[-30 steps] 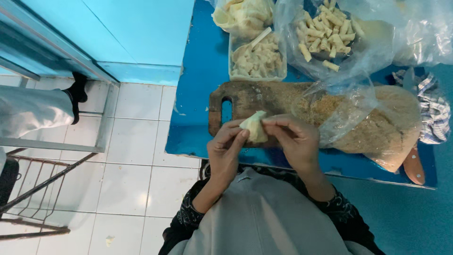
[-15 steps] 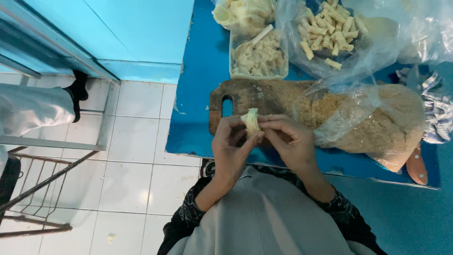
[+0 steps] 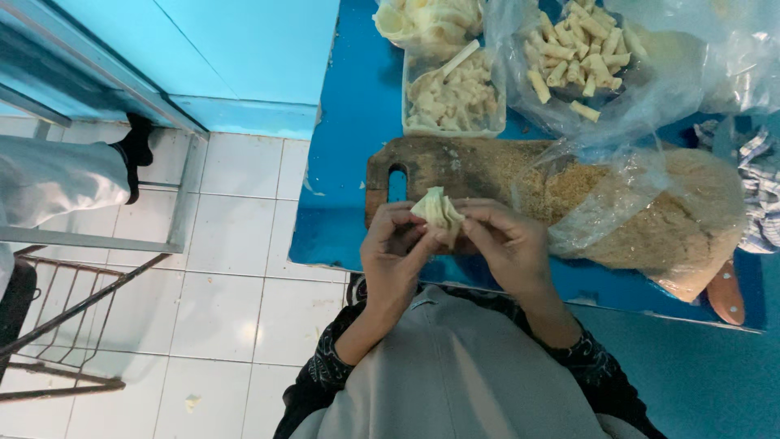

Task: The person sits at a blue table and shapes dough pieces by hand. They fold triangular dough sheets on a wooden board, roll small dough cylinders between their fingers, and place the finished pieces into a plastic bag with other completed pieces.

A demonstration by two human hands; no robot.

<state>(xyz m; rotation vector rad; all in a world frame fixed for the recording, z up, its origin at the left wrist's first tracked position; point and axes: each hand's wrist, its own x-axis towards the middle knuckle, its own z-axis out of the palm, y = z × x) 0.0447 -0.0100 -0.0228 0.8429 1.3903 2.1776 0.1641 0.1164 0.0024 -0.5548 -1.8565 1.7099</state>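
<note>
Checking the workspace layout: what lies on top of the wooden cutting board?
On the wooden cutting board lies a heap of breadcrumbs, partly covered by a clear plastic bag. The board's right part is hidden beneath them.

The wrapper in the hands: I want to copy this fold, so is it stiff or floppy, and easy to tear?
The wrapper looks floppy: it creases and bunches between the left hand and right hand. It is probably thin and light, so likely to tear if pulled hard. The folds seem to hold only while pinched.

Crumb bag (image 3: 650,219) (bulky) crowding board (image 3: 439,167)
</note>
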